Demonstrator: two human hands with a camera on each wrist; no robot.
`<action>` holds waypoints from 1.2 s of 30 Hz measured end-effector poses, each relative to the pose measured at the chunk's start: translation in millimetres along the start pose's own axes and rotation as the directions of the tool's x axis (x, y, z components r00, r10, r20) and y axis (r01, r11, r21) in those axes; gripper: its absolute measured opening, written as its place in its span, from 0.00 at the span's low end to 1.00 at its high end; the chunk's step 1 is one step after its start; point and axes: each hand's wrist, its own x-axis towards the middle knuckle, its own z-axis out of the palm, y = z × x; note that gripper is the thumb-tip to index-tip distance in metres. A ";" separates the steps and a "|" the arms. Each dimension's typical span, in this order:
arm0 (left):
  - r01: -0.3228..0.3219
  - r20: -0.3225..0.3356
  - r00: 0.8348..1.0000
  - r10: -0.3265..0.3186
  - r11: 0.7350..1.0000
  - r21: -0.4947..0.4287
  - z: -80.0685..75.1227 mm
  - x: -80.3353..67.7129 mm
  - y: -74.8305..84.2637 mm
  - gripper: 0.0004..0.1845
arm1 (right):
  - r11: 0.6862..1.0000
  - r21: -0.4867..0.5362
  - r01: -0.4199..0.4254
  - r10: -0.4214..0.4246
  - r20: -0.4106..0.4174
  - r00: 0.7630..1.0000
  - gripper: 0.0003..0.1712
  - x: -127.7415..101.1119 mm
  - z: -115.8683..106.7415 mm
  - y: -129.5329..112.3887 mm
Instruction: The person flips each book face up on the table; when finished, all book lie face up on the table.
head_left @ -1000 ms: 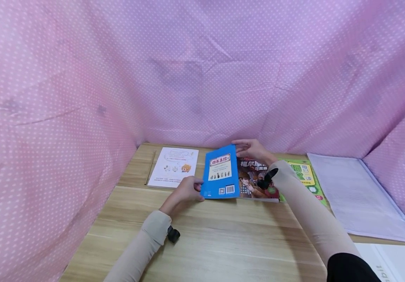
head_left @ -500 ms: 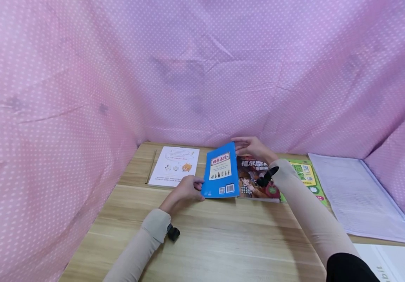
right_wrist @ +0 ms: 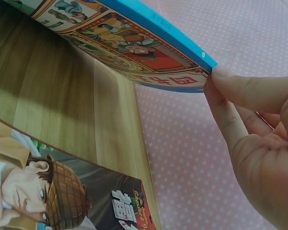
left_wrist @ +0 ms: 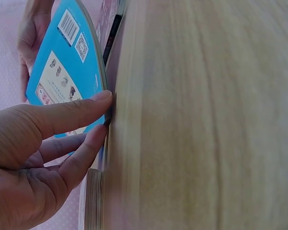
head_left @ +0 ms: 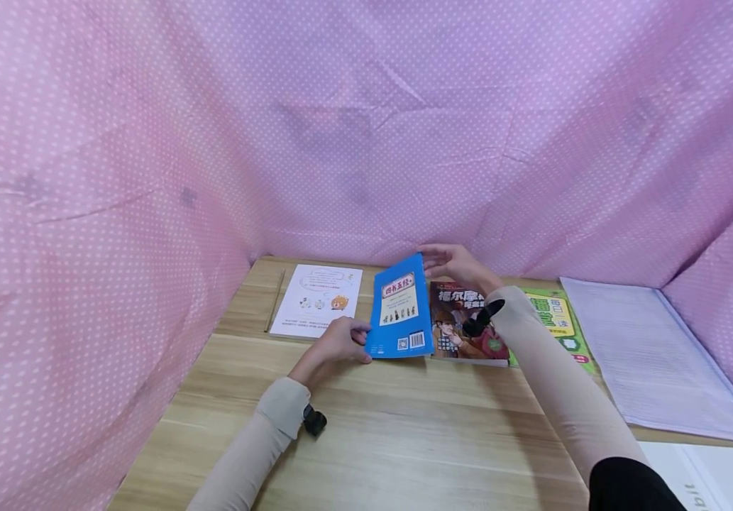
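A thin blue book (head_left: 398,312) is tilted over the wooden table, its right side raised and its back cover with a barcode facing up. My left hand (head_left: 340,341) pinches its lower left corner between thumb and fingers; the left wrist view shows the thumb (left_wrist: 81,112) on the cover close to the tabletop. With thumb and fingertips my right hand (head_left: 455,264) pinches the upper right corner. In the right wrist view, the illustrated front cover (right_wrist: 129,45) of the blue book faces down, bowed, above bare wood. To its right lies a dark detective book (head_left: 462,333), partly under my right forearm.
A white book (head_left: 311,301) lies on the left, with a thin stick (head_left: 274,301) along its edge. A green book (head_left: 558,319), a pale mesh pouch (head_left: 653,355) and a white box-like item (head_left: 711,475) lie on the right. Pink dotted cloth (head_left: 366,142) surrounds the table (head_left: 366,440).
My right hand has risen slightly, lifting the blue book's upper right corner a little. My left hand stays at the lower left corner.
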 end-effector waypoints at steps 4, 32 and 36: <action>0.004 0.002 1.000 -0.004 1.000 0.000 -0.4 0.5 -0.4 0.33 | 1.000 -0.025 0.002 -0.002 -0.005 1.000 0.39 3.7 0.0 0.9; 0.030 0.065 0.998 -0.025 0.996 -0.078 10.3 6.3 1.3 0.34 | 0.999 -0.038 0.007 -0.008 -0.026 1.000 0.37 12.6 5.7 -13.2; 0.018 0.055 0.998 -0.014 0.997 -0.078 12.2 6.3 1.4 0.34 | 0.999 -0.039 0.004 -0.006 -0.032 0.999 0.37 13.7 4.8 -11.0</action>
